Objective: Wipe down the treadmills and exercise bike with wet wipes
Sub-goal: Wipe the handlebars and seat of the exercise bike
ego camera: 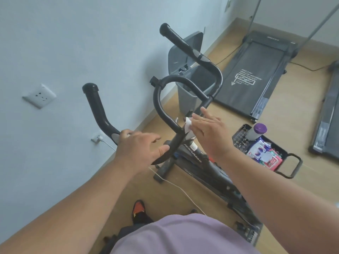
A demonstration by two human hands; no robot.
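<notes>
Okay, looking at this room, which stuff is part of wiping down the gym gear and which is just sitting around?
Part of the job:
- exercise bike handlebar
- white wet wipe under the right hand
- left hand on the bar
- treadmill
- second treadmill
- packs of wipes in the black basket

Just sitting around:
- grey bin
- wall socket
- white cable
</notes>
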